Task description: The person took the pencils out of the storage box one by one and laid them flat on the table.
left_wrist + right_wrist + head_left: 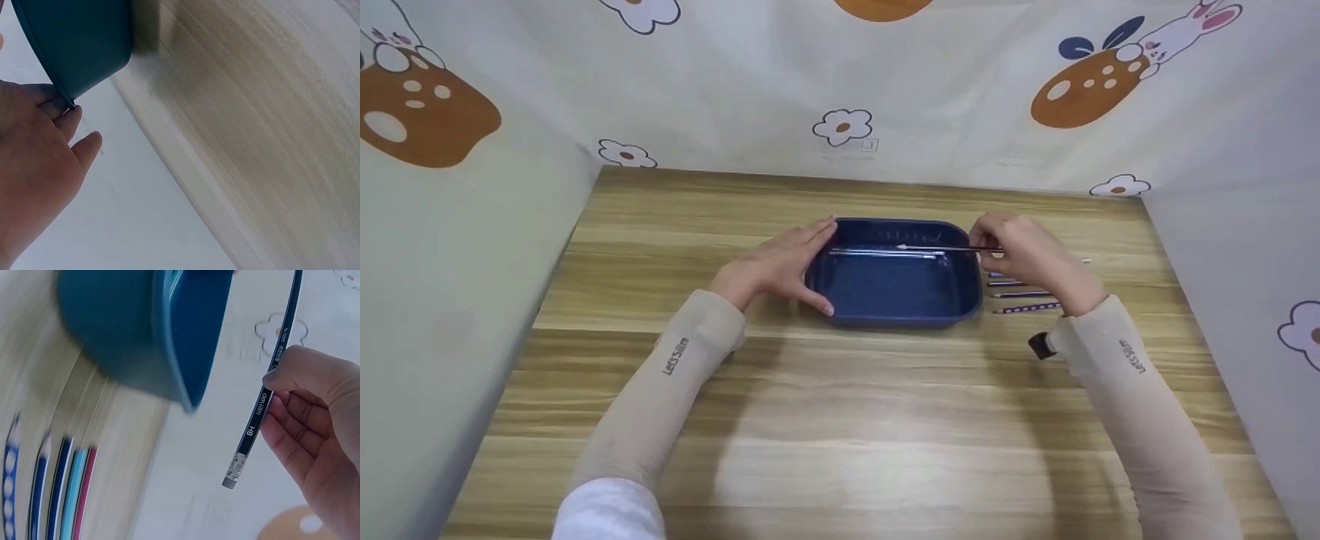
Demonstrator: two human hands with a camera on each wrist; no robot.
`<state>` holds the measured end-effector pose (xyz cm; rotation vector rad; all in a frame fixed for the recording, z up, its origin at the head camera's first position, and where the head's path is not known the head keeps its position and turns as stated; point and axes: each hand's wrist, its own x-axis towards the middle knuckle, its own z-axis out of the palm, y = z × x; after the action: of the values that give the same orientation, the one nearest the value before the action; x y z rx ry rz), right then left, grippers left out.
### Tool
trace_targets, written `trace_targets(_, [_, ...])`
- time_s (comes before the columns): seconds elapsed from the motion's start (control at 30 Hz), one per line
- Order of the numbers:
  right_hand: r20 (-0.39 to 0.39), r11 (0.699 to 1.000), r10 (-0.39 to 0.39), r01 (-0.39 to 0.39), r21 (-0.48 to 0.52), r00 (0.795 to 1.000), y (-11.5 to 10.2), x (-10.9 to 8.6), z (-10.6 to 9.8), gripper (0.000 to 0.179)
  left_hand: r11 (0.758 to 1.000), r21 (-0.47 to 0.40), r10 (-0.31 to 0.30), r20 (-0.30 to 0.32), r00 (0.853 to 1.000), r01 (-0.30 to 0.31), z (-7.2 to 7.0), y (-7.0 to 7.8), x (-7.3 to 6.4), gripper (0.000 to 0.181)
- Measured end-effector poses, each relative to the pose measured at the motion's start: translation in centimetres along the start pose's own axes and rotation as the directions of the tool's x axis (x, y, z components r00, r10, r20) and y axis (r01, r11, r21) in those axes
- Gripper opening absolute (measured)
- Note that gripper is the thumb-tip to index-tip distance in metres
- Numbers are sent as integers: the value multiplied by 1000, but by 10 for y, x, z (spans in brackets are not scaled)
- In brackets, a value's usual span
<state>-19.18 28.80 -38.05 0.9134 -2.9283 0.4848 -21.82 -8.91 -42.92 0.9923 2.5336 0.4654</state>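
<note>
Pencil (952, 248), dark-barrelled with an eraser end, is pinched between thumb and curled fingers of the right hand (1024, 251) and held level over the far part of the blue tray (896, 311), tip pointing left across the tray; the grip near the eraser end seems chosen so the length can be laid flat inside. Tray is steadied by the left hand (780, 266), which is laid against its left rim with fingers straight and thumb along the near corner, nothing gripped; probably so the tray is kept from sliding on the bench (840, 420). One light-coloured pencil (885, 253) is seen lying already in the tray along the far wall, just under the held one. Spare pencils (1024, 294) are lined up in a row on the bench just right of the tray, partly hidden beneath the right hand, within easy reach. A small black object (1041, 345) is seen beside the right sleeve; what it is cannot be told. Patterned cloth walls (840, 90) are hung round the bench.
</note>
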Motion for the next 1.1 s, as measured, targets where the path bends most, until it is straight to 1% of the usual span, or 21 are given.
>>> trace_targets(0.13, [-54,1000,-15,13,-26,998,15,-19,-6,15,1000,11,-3,7,1000,3,-3,0,-1,134])
trace_targets(0.2, [-71,999,-9,7,-40,997,22,-29,-7,16,1000,16,-2,5,1000,2,-4,0,-2,134])
trace_targets(0.37, [-59,997,53,-56,-50,997,40,-55,-9,18,1000,22,-13,4,1000,13,-6,0,-3,135])
trace_targets(0.47, [-51,994,96,-99,-49,994,49,-72,-7,18,1000,25,-13,2,1000,13,-5,1,-2,135])
trace_targets(0.6, [-45,987,147,-149,-59,988,60,-95,3,19,1000,11,-8,-7,1000,8,2,3,-4,135])
trace_targets(0.73, [12,983,175,-174,-51,985,70,-117,20,20,1000,-8,-20,30,999,21,13,3,-9,135])
trace_targets(0.8, [29,981,189,-187,-50,982,75,-126,27,20,1000,-16,-21,35,999,21,15,4,-10,135])
trace_targets(0.87, [34,979,201,-199,-53,979,80,-132,30,21,1000,-19,-16,27,1000,16,14,4,-9,134])
trace_targets(0.93, [25,978,203,-201,-63,979,84,-136,31,21,1000,-17,-11,15,1000,11,9,4,-7,133])
trace_targets(1.0, [10,976,205,-204,-72,979,88,-136,31,22,1000,-20,-9,1,1000,9,5,5,-5,133])
trace_targets(1.1, [9,977,199,-198,-81,980,92,-135,32,22,1000,-14,-3,-1,1000,3,0,5,-3,134])
